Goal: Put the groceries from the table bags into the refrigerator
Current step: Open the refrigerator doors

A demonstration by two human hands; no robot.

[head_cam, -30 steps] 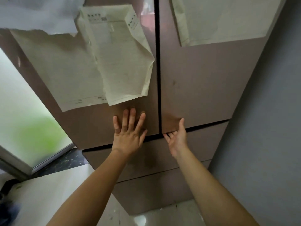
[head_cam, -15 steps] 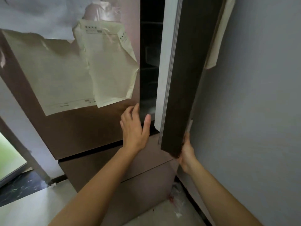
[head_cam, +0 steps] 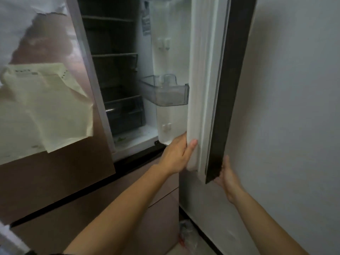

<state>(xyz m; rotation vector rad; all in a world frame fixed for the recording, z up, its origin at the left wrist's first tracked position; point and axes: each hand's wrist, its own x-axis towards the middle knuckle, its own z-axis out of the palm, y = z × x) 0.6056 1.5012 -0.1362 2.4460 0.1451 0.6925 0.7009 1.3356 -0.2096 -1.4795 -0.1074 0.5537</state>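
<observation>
Because the refrigerator (head_cam: 114,70) stands hard by the grey wall (head_cam: 294,107), the right door (head_cam: 230,89) has little room to swing. That is the main hazard as I judge it: the wall lies just beyond the right door's outer face, and a further pull could knock the dark panel against it. Left of the right door, the shut left door (head_cam: 55,172) carries a curled paper sheet (head_cam: 55,111) that hangs loose and could snag a passing bag or arm. A clear door bin (head_cam: 169,92) sits on the right door's inner face, and a hasty swing could jolt it off its lugs. The left hand (head_cam: 176,155) grips the right door's inner edge near the bottom, thumb over the white gasket (head_cam: 198,107) and fingers behind it. The right hand (head_cam: 228,177) is at the right door's lower outer corner, between door and wall. Its fingers are mostly hidden, so I cannot tell whether they curl round the corner, but there they risk a pinch. Groceries and table bags are out of view, so loading has not begun.
</observation>
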